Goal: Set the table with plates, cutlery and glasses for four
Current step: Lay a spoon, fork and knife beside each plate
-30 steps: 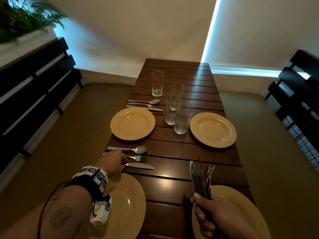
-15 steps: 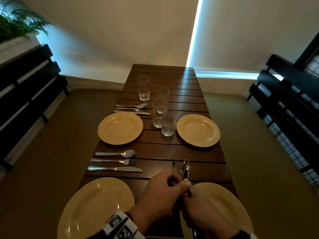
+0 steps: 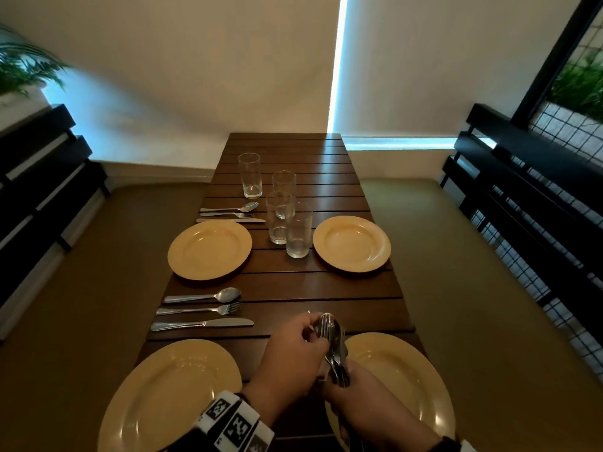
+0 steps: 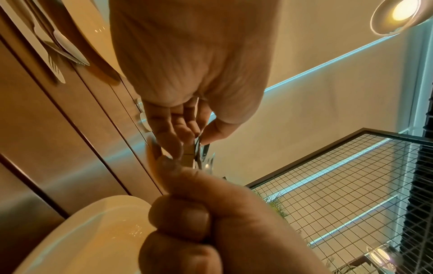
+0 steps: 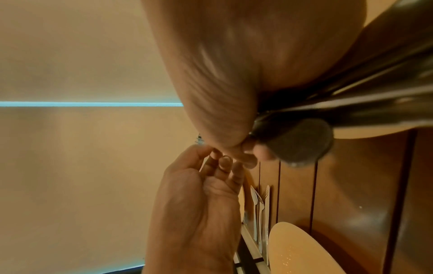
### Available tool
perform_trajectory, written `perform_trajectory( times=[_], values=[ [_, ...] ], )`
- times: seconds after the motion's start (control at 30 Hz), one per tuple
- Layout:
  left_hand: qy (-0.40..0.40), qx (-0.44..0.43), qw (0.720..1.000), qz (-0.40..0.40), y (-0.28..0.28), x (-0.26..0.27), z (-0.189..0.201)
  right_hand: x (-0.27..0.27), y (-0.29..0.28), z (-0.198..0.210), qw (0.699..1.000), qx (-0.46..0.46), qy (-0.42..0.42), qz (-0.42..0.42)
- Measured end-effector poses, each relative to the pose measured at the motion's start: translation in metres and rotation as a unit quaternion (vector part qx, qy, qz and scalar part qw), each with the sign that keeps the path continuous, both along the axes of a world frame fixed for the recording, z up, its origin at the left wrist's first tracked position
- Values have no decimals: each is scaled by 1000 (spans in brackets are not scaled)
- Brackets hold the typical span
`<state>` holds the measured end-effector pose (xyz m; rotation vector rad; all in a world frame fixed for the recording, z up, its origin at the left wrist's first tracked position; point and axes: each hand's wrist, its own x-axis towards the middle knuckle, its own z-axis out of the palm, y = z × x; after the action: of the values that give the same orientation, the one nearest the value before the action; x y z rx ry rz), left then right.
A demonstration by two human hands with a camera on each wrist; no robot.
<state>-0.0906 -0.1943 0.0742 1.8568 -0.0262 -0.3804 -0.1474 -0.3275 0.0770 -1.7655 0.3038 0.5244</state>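
My right hand [image 3: 365, 393] grips a bundle of cutlery [image 3: 331, 336] upright over the near right yellow plate [image 3: 411, 380]. My left hand [image 3: 293, 350] has come across, and its fingers and thumb pinch the top of the bundle; in the left wrist view the left hand's fingertips [image 4: 187, 133] close on the metal above the right hand's fist [image 4: 201, 220]. A spoon [image 3: 202, 296], fork [image 3: 199, 310] and knife [image 3: 202, 323] lie beyond the near left plate [image 3: 169, 396]. Another cutlery set [image 3: 228, 214] lies past the far left plate [image 3: 208, 249].
The far right plate [image 3: 352, 243] has no cutlery beside it. Several empty glasses [image 3: 290, 223] stand clustered mid-table on the brown slatted table [image 3: 293, 285]. Dark benches run along both long sides, with a wire-mesh panel [image 3: 561, 132] at the right.
My left hand left the knife it had laid at the near left setting and moved right to the bundle, pinching its top. The right hand still holds the bundle.
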Motion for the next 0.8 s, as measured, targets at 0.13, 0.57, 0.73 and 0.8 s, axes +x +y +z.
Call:
perform_trajectory(
  times=[0.13, 0.57, 0.73, 0.8],
  values=[
    [9, 32, 999, 5, -1, 1, 7, -6, 3, -2, 1000, -6, -11, -3],
    [1, 41, 998, -57, 4, 16, 37, -5, -9, 1, 998, 33, 46, 19],
    [-9, 47, 997, -63, 12, 31, 50, -4, -16, 12, 994, 67, 60, 58],
    [-15, 48, 997, -62, 14, 36, 53, -2, -17, 12, 993, 70, 58, 72]
  ],
)
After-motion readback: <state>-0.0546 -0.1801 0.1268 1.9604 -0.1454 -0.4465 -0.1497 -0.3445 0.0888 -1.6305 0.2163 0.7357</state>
